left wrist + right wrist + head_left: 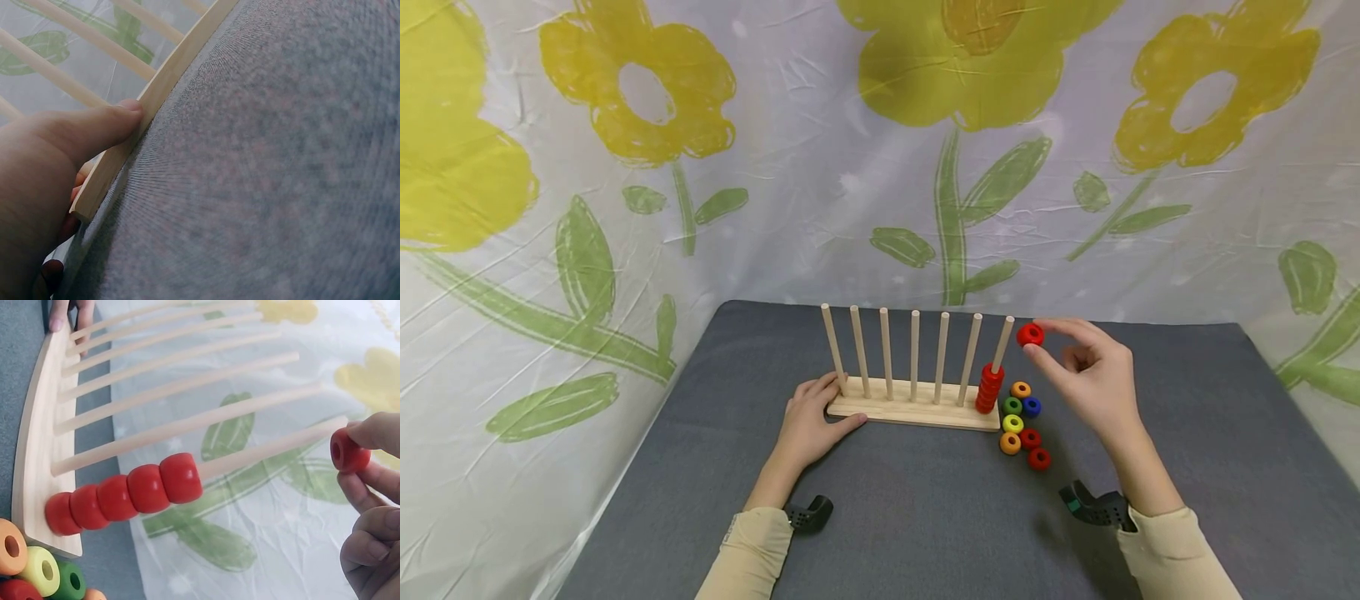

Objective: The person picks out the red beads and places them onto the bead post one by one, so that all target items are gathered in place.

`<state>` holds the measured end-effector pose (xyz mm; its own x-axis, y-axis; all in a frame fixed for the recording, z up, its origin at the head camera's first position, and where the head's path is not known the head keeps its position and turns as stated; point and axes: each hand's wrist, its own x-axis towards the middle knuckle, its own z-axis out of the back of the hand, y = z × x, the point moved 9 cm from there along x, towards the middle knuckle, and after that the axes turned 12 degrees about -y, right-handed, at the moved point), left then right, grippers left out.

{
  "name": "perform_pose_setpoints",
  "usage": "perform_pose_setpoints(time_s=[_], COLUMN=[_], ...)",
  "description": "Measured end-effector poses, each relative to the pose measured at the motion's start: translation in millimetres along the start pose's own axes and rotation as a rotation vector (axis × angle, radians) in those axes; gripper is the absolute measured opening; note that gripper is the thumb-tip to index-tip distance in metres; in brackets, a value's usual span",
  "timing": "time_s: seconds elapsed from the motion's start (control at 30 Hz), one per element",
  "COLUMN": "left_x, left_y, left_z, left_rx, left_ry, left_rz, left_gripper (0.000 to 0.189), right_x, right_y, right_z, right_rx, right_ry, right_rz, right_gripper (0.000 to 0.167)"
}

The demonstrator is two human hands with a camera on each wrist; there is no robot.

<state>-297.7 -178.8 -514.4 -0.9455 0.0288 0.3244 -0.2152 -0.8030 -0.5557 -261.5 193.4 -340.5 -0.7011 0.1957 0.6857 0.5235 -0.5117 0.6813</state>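
A pale wooden base (917, 408) with several upright pegs (914, 358) stands on the table. Several red beads (989, 388) are stacked on its rightmost peg. My right hand (1093, 371) pinches one red bead (350, 450) between thumb and fingertips, beside the top of that peg; the bead's hole shows and it is off the peg. My left hand (808, 425) grips the base's left end. In the left wrist view its thumb (119, 122) presses the front edge and the other fingers are mostly hidden behind the wood.
Loose beads lie just right of the base: orange (1020, 389), green (1012, 406), blue (1032, 407), yellow (1012, 423), another orange (1010, 442) and two red ones (1040, 458). A flowered cloth (805, 167) hangs behind the grey table (910, 517).
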Motion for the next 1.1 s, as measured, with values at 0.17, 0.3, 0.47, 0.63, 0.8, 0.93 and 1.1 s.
perform_pose_setpoints(time_s=[0.17,0.3,0.47,0.63,0.8,0.93,1.1], left_x=[-0.7,-0.5,0.5,0.6,0.5,-0.1,-0.3], left_y=[0.3,0.2,0.5,1.0,-0.8,-1.0,-0.4], left_z=[0.2,-0.3,-1.0,-1.6,-0.3,0.3,-0.4], left_rx=[0.002,0.003,-0.004,0.002,0.002,0.008,0.009], left_ry=[0.000,0.002,-0.001,-0.005,-0.009,-0.017,-0.019], left_rz=[0.002,0.001,-0.004,-0.009,-0.009,-0.021,-0.026], left_gripper=[0.069,0.069,0.075,0.077,0.077,0.077,0.078], right_x=[1.7,2.5,4.5,5.1,5.8,5.8,6.3], right_y=[3.0,4.0,7.5,8.7,10.2,10.7,11.6], right_z=[-0.2,-0.1,1.0,1.5,1.4,1.8,3.0], right_rx=[0.008,0.016,0.022,0.023,0.030,0.030,0.031], right_ry=[-0.001,-0.009,-0.014,-0.016,-0.014,-0.013,-0.017], right_rz=[0.008,0.015,0.026,0.030,0.038,0.036,0.037], right_gripper=[0.033,0.033,0.033,0.033,0.033,0.033,0.034])
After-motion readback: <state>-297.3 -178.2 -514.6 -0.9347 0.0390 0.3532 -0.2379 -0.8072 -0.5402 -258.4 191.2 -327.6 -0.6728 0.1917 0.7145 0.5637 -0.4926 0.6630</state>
